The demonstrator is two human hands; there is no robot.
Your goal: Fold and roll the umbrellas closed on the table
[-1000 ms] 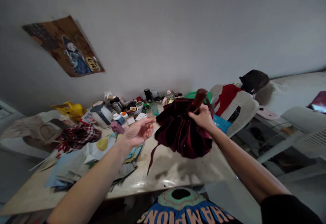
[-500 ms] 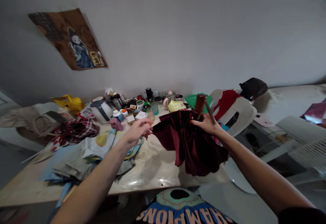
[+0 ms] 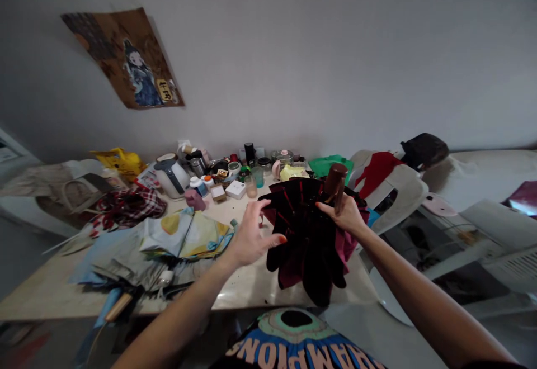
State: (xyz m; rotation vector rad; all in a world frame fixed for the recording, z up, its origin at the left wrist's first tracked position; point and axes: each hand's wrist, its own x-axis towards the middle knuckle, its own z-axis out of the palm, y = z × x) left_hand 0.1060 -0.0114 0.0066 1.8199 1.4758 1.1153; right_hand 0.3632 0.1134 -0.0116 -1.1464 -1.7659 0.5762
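Observation:
A dark red umbrella [image 3: 308,229] hangs half folded over the table, its inner side and ribs facing me. Its brown handle [image 3: 337,181] points up and away from the cloth. My right hand [image 3: 346,212] is closed around the umbrella by the handle, thumb on the dark folds. At the canopy's left edge is my left hand [image 3: 254,235], thumb and fingers spread apart with nothing between them. Left of that hand lies a pile of folded umbrellas [image 3: 180,235] in yellow, white, grey and blue, with a wooden handle [image 3: 119,306] at the table's front edge.
Along the wall side of the table [image 3: 239,288] stand a kettle [image 3: 172,176], bottles [image 3: 197,185], a white box [image 3: 235,190], cups [image 3: 257,176] and a green bag [image 3: 331,163]. A plaid cloth [image 3: 138,201] lies left. Chairs [image 3: 394,184] stand to the right.
My left hand has gone from a pinch at the canopy's left edge to spread fingers, moving slightly down and right. The umbrella has tipped, so its inner side now faces me more.

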